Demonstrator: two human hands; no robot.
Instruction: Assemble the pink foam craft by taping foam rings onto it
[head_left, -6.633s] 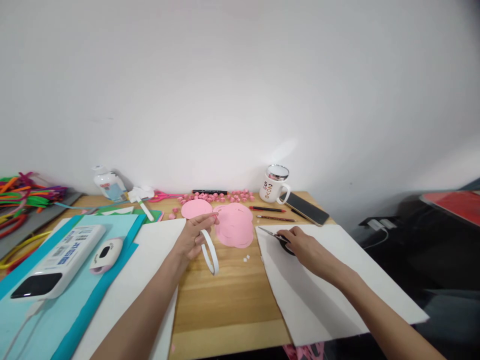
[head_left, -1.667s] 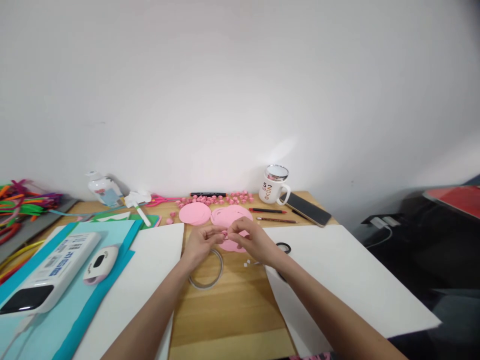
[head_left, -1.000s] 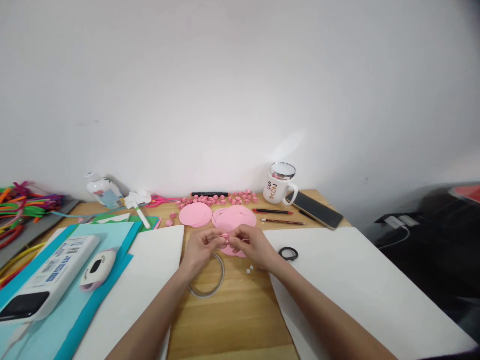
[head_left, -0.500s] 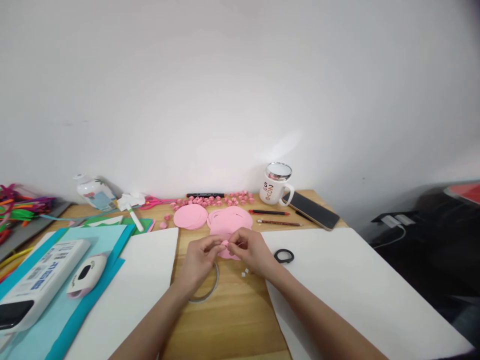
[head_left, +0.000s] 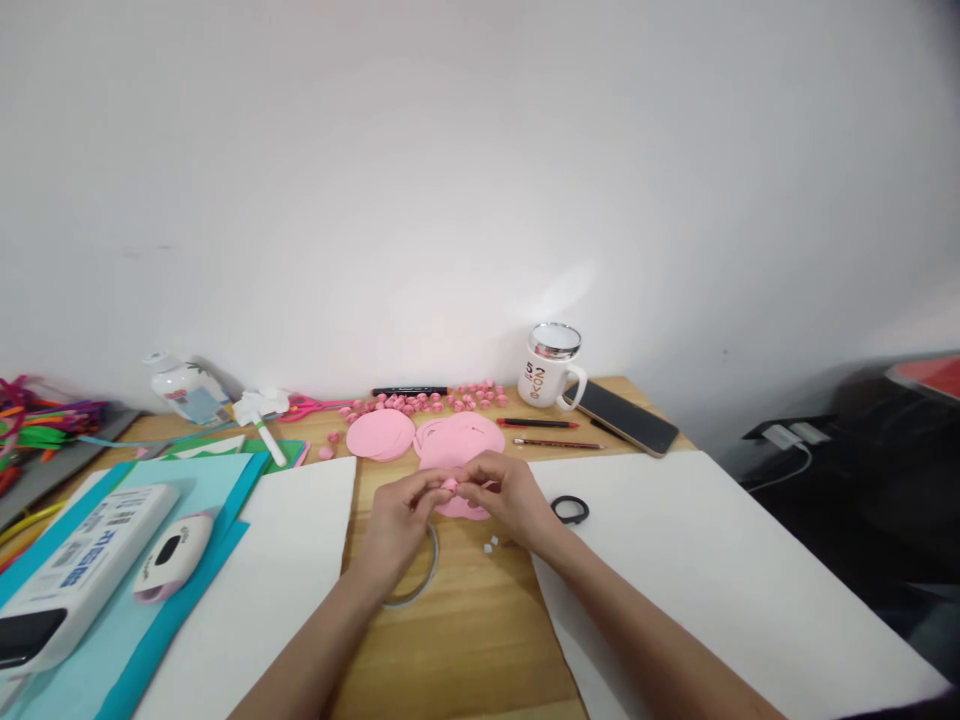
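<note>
Pinching pink paper roll (head_left: 450, 486) b/w fingertips of L hand (head_left: 397, 515) & R hand (head_left: 511, 492), grip clamped from both sides, seen over near end of flat pink discs (head_left: 461, 437), mid bench (head_left: 465, 640). Prob. done: similar rolls (head_left: 401, 403), far side. Prob. unfinished: roll in grip, plus discs.

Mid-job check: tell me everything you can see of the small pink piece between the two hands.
The small pink piece looks like paper, rounded and compact, with a faint darker line on it. It is pinched between the left hand and the right hand, which hide its sides. In the view it overlaps the pink discs; contact with them can't be judged. Finer folds are too small to make out.
</note>
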